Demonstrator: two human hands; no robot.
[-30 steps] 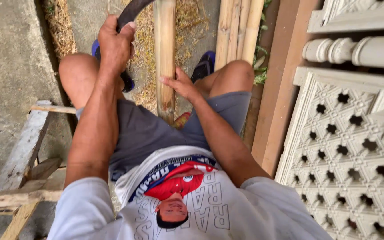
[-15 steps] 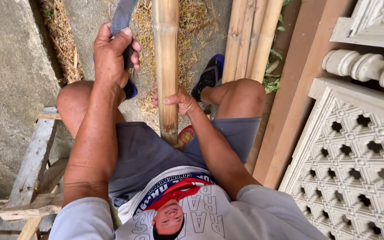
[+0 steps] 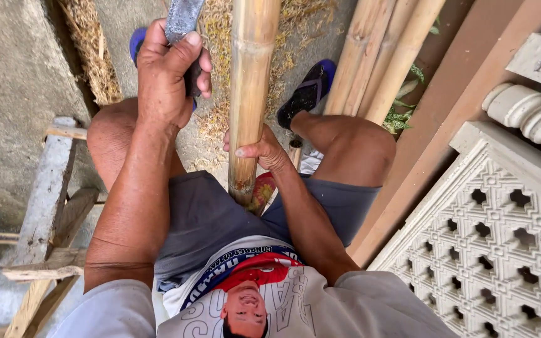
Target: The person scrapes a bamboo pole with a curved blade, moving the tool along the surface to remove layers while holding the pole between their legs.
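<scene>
Seated, knees apart, grey shorts nearest. Between the thighs, right hand (image 3: 263, 152) wrapped around the lower end of an upright bamboo pole (image 3: 252, 94) — pole's foot set at the lap. Left hand (image 3: 169, 72) raised higher, clenched on the dark handle of a grey blade (image 3: 183, 19). Beyond, blue-black sandals (image 3: 308, 91), dry shavings (image 3: 214, 119) on the floor, more bamboo poles (image 3: 383, 56) leaning right beside a carved white screen (image 3: 496, 231).

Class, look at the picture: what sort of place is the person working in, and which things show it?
Probably an outdoor yard workshop for bamboo and building work: bare ground strewn with shavings, bamboo poles leaning nearby, and moulded openwork blocks stacked at one side.
</scene>
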